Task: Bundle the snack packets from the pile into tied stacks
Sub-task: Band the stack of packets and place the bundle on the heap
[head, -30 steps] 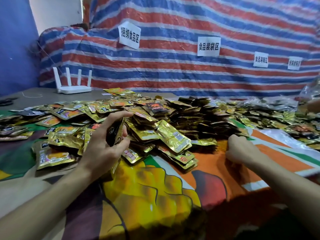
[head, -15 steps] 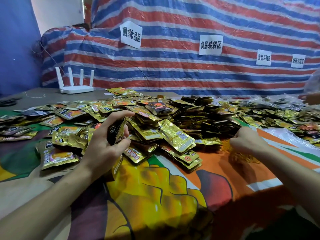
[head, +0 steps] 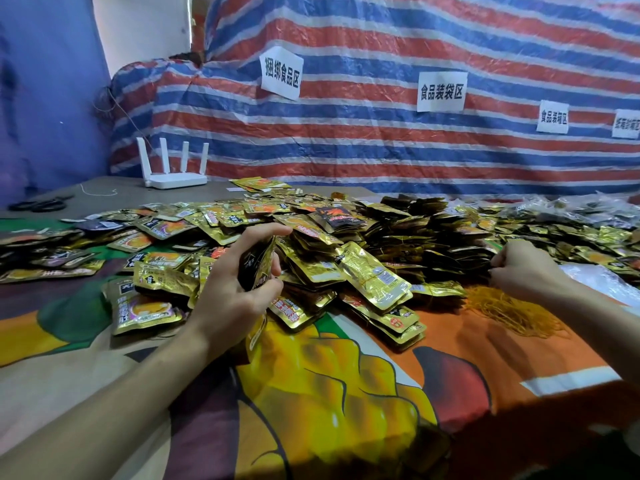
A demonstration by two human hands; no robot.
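Note:
A wide pile of gold and black snack packets [head: 367,271] covers the middle of the table. My left hand [head: 228,299] grips a small upright stack of packets [head: 258,268] at the pile's near left edge, thumb on top. A tangle of yellow rubber bands [head: 516,313] lies on the cloth to the right of the pile. Just above its far edge, my right hand [head: 526,268] has its fingers curled in a pinch where the strands reach up to it. The fingertips are turned away from me.
A colourful printed cloth [head: 346,393] covers the near table. A white router [head: 173,178] stands at the back left, with black scissors [head: 38,204] left of it. Clear bagged packets [head: 588,209] lie at the far right. A striped tarp with paper labels [head: 440,91] hangs behind.
My right hand has lifted up and to the right off the rubber bands, which now show below it. The left hand keeps holding its stack in place.

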